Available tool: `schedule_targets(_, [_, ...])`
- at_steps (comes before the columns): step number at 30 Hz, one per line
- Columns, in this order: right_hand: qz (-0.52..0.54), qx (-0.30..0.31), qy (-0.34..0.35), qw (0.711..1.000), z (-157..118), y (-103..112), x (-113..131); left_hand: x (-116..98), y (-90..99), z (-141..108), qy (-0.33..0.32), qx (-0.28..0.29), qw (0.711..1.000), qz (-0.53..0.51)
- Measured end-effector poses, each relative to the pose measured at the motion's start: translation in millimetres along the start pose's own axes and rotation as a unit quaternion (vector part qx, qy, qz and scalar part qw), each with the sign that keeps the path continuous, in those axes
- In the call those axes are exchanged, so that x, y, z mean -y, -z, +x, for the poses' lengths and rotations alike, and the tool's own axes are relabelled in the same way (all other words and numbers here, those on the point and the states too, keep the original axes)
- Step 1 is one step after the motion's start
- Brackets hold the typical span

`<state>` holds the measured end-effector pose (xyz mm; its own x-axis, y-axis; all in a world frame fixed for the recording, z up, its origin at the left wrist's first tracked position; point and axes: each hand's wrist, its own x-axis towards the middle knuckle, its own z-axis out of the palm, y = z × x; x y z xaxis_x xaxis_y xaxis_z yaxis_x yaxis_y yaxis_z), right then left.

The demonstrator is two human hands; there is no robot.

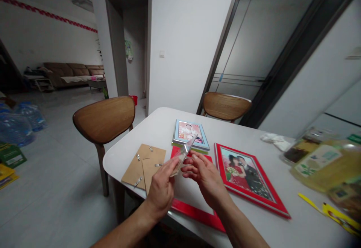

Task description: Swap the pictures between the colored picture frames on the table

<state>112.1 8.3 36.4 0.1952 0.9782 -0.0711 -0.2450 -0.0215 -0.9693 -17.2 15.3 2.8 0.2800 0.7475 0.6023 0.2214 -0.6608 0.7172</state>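
Observation:
My left hand (162, 186) is closed on a thin glossy sheet (186, 149), tilted up and seen nearly edge-on; its face is hard to make out. Just right of the sheet, my right hand (207, 178) has its fingers apart and slightly bent; whether a fingertip touches the sheet I cannot tell. Below both hands lies a red picture frame (194, 213) with no picture in it, partly hidden by them. Brown backing boards (132, 171) with metal clips overlap to the left, near my left hand.
A light blue frame (176, 132) with a photo lies farther back. Right of my hands is a red frame (272, 199) with a couple's photo. A yellow cutter (310, 203), crumpled tissue (275, 140) and a bottle of yellow liquid (318, 161) are at the right. Wooden chairs (105, 120) stand around the table (153, 127).

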Motion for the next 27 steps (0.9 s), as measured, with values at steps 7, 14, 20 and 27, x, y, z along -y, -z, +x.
schedule_targets(7, [0.042,-0.090,-0.081,0.992,-2.2,33.0,-41.0,-20.8,-33.0,2.0,0.246,-0.108,0.891,-0.366])
schedule_targets(14, [-0.041,-0.111,-0.034,0.992,1.3,62.4,-26.1,0.9,-27.6,-13.9,0.229,-0.027,0.941,-0.249])
schedule_targets(20, [-0.224,-0.088,-0.049,0.969,5.5,85.5,-29.6,13.3,-3.8,-23.0,0.183,0.107,0.977,0.026])
schedule_targets(27, [-0.360,-0.125,0.013,0.924,25.4,85.3,-39.8,13.8,-8.3,-31.6,0.113,0.180,0.972,0.098])
